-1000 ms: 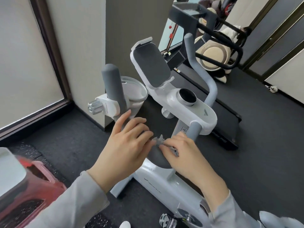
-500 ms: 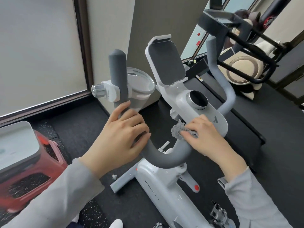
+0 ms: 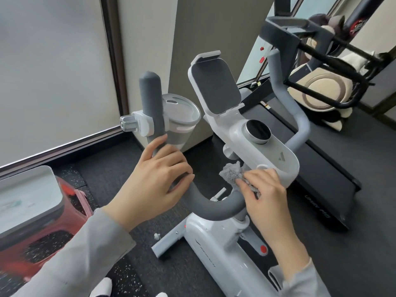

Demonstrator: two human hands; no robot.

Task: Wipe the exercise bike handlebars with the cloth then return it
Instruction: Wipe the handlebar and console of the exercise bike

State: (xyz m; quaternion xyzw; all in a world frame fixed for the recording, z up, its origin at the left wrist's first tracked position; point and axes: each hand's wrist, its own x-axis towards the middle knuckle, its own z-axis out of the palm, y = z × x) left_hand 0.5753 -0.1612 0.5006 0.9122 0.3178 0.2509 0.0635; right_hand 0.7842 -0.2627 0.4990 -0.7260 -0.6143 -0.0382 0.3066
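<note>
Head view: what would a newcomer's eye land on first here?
At centre, the white exercise bike, with its curved grey foam handlebar. The left hand grips that bar's left bend, while the right hand presses a fluffy grey cloth against it below the white console.

The fluffy grey cloth (image 3: 232,171) is looking soft and fuzzy. The curved dark grey handlebar (image 3: 211,205) is showing a matt, foam-like skin. The white plastic bike body (image 3: 216,249) is gleaming glossy and smooth, as is the console housing (image 3: 280,166). A silvery metal-looking knob (image 3: 128,123) is shining at left. The dark speckled floor (image 3: 102,174) is appearing rough and rubbery.
</note>
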